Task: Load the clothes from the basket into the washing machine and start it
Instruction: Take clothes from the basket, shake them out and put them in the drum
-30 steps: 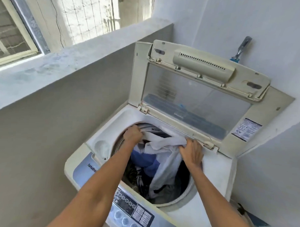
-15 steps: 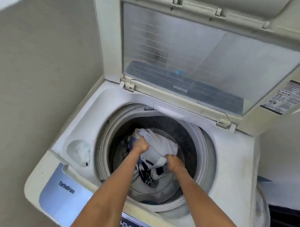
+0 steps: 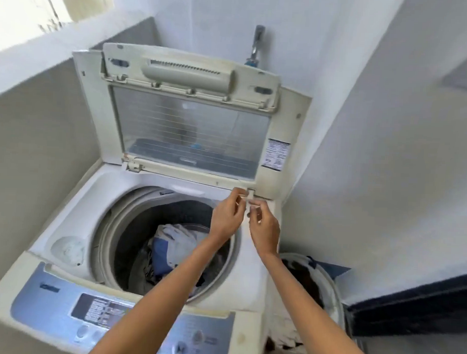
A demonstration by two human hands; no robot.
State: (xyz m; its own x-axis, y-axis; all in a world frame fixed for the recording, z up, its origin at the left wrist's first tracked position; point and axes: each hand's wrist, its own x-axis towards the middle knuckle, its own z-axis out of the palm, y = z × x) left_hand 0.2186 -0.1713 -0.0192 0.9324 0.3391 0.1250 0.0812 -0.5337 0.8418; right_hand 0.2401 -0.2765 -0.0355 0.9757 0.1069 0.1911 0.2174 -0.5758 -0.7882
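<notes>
— Two hands, left hand (image 3: 225, 216) and right hand (image 3: 263, 229), pinch the lid hinge clip (image 3: 249, 196).
— And the clothes (image 3: 169, 243)?
— Heaped in the washing machine (image 3: 75, 208) drum; more fill the basket (image 3: 334, 294) beside it.

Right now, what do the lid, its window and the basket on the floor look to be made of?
The lid looks like cream plastic, matt and yellowed, with moulded clips and ribs. Its window seems clear plastic or glass; the wall shows faintly through it, so I cannot tell which. The basket looks like pale plastic with a smooth rounded rim, though blurred.
</notes>
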